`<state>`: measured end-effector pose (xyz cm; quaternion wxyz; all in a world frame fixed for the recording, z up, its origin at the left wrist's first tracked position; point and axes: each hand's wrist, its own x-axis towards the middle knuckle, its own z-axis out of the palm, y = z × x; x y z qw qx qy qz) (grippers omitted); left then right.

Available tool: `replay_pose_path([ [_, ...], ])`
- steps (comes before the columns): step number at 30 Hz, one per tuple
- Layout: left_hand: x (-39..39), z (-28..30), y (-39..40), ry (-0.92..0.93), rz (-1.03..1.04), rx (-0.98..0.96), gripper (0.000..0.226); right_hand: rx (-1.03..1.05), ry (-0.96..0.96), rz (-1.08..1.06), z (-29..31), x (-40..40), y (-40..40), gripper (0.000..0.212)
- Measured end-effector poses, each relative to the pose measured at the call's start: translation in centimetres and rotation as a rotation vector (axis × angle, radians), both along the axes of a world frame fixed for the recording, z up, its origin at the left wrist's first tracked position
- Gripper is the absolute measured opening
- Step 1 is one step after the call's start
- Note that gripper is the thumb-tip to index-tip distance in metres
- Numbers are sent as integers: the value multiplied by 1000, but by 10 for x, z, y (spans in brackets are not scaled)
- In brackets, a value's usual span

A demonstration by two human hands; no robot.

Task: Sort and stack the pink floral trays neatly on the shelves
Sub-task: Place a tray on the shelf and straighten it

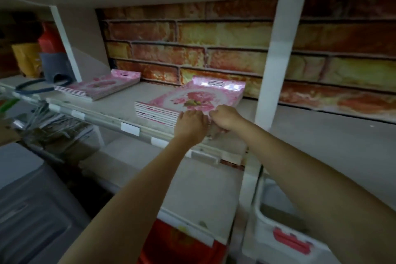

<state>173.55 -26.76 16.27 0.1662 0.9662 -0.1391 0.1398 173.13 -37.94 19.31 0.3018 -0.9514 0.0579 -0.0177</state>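
A stack of several pink floral trays [192, 97] lies on the grey shelf [120, 107], its near end at the shelf's front edge. My left hand [190, 124] and my right hand [225, 117] meet at the stack's near right corner, fingers curled over the top tray's rim. A second, lower stack of pink floral trays [100, 87] lies further left and back on the same shelf.
A white upright post [272, 70] stands just right of my hands. Behind the shelf runs a brick-pattern wall [214, 38]. Red, yellow and grey goods [51, 49] sit at far left. Below are a lower shelf [192, 188], white bins [278, 231] and a red item.
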Motion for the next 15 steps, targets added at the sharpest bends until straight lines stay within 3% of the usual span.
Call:
replay_pose_path([
  [6, -4, 3, -10, 84, 43, 59, 47, 243, 138, -5, -5, -36, -30, 43],
  [10, 1, -11, -17, 90, 121, 81, 61, 314, 159, 20, -10, -31, -55, 47],
  [15, -10, 1, -36, 92, 224, 45, 60, 424, 177, 43, -12, -1, -82, 48],
])
